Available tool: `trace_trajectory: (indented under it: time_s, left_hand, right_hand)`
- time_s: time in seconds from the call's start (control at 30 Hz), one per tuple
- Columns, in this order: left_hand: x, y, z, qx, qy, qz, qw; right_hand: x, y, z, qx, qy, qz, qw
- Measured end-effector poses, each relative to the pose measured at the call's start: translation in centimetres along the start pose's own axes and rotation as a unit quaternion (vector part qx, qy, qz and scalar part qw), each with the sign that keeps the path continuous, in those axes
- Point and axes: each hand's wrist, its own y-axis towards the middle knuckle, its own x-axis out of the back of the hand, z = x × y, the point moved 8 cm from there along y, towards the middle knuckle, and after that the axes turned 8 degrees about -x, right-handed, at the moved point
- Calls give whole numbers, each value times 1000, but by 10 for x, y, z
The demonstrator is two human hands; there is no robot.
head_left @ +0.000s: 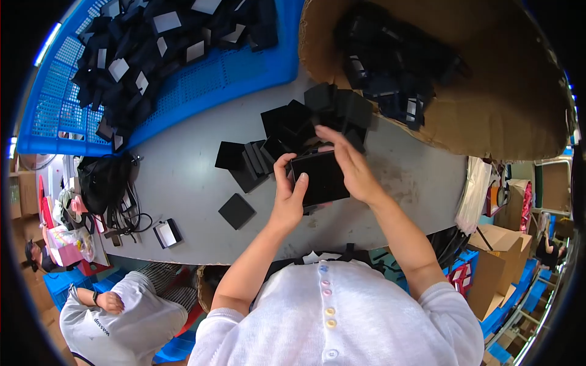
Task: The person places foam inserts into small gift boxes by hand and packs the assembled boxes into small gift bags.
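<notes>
My left hand (289, 196) is closed round the left side of a black box (318, 177), its thumb on the near edge and fingers at the far corner. The box is held above the grey table, its dark square face toward me. Against the right side of the box lies my right hand (354, 168), fingers stretched out and slightly blurred. Just beyond both hands is a loose pile of black box pieces (287, 119), some tilted or stacked. A single flat black square (237, 211) lies apart to the left of my left hand.
A blue crate (213, 76) heaped with black and white pieces stands at the far left. A cardboard box (488, 116) with black items is at the far right. A small box with a white inside (166, 233), cables (125, 213) and a seated person (125, 317) are left.
</notes>
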Motion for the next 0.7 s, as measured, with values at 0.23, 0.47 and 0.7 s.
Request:
trace_trajectory:
  time_s: [0.23, 0.47, 0.7]
  left_hand:
    - [29, 0, -1, -61, 143, -59, 986]
    - [62, 3, 10, 24, 144, -101, 984]
    - [46, 6, -13, -168, 306, -131, 928]
  right_hand:
    - [-2, 6, -16, -22, -101, -88, 991]
    - [-35, 2, -52, -67, -200, -44, 977]
    - [-33, 10, -38, -21, -200, -97, 975]
